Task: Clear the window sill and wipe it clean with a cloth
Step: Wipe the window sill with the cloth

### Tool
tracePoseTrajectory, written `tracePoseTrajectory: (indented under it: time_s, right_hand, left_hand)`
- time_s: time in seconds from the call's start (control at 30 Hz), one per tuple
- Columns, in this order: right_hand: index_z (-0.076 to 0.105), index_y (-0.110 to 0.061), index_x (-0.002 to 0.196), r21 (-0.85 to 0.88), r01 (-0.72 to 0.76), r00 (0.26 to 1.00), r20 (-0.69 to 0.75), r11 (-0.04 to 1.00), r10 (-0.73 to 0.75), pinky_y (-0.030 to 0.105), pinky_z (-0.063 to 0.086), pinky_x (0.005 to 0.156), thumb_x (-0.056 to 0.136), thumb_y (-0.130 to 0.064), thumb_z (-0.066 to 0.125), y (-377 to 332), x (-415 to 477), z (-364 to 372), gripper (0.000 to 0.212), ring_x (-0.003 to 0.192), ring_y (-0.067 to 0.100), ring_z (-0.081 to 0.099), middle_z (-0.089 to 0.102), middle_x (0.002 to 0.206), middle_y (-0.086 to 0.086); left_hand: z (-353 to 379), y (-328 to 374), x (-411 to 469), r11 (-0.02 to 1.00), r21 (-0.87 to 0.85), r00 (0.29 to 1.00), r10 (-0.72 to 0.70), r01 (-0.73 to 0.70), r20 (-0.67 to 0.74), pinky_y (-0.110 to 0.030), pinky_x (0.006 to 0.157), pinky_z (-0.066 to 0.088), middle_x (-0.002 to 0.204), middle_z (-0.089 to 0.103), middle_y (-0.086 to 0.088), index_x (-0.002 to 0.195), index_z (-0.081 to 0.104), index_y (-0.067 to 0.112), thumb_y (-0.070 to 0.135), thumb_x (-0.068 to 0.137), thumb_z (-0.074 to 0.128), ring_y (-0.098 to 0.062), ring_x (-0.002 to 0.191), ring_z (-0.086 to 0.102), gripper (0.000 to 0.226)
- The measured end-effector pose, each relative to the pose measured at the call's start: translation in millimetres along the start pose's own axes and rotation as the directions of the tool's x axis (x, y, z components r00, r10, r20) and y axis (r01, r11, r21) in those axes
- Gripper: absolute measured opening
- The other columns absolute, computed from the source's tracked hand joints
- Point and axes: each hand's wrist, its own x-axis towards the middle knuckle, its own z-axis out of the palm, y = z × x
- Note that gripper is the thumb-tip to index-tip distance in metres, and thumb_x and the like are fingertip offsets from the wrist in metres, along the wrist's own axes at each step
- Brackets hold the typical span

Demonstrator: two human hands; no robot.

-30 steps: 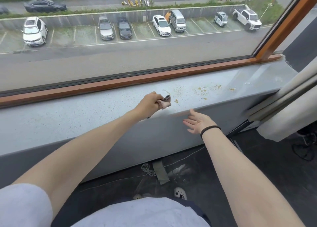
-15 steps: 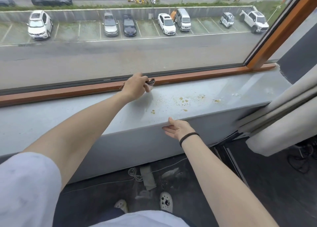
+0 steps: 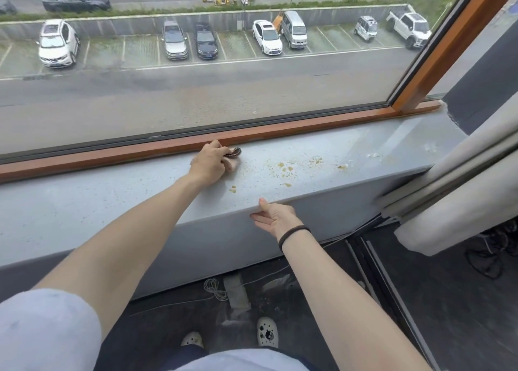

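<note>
A long grey window sill (image 3: 84,202) runs below a wide window with an orange-brown wooden frame (image 3: 280,133). My left hand (image 3: 208,163) grips a bunched pinkish cloth (image 3: 232,161) and presses it on the sill close to the frame. Just right of the cloth lie yellowish crumbs and stains (image 3: 286,168), with more specks farther right. My right hand (image 3: 276,216) rests open at the sill's front edge, thumb on top and fingers flat against the front face, below the crumbs.
A pale curtain (image 3: 462,191) hangs at the right end of the sill. Cables (image 3: 215,288) and a strip of tape lie on the dark floor under the sill, near my two white shoes (image 3: 267,332). Dark wall stands at the far right.
My left hand carried the cloth from the sill's front part back to the wooden frame, then slightly forward again. My right hand moved in from open air and settled on the sill's front edge.
</note>
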Motion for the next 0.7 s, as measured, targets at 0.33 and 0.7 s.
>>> tracePoseTrajectory:
  time_s: [0.33, 0.7]
  right_hand:
    - [0.054, 0.001, 0.105, -0.042, 0.005, 0.998, 0.069, 0.999, -0.002, 0.042, 0.048, 0.086, 0.091, -0.011, 0.061, 1, -8, -2, 0.02, 0.106, 0.036, 0.062, 0.059, 0.12, 0.025]
    - [0.05, 0.005, 0.122, -0.106, 0.064, 0.99, 0.131, 0.992, -0.049, 0.041, 0.044, 0.094, 0.096, -0.014, 0.053, 2, -13, -5, 0.033, 0.116, 0.033, 0.057, 0.058, 0.125, 0.023]
  left_hand:
    - [8, 5, -51, 0.983, -0.146, 0.988, 0.124, -0.11, 0.094, -0.031, 0.088, 0.04, 0.107, 0.057, -0.01, 0.113, 0.067, 0.01, -0.009, 0.081, 0.041, -0.026, 0.1, 0.055, 0.046]
    - [-2, 15, -98, 0.964, -0.11, 0.879, 0.267, -0.244, 0.394, -0.027, 0.075, 0.041, 0.094, 0.053, -0.003, 0.107, 0.07, 0.014, -0.01, 0.08, 0.041, -0.02, 0.087, 0.052, 0.046]
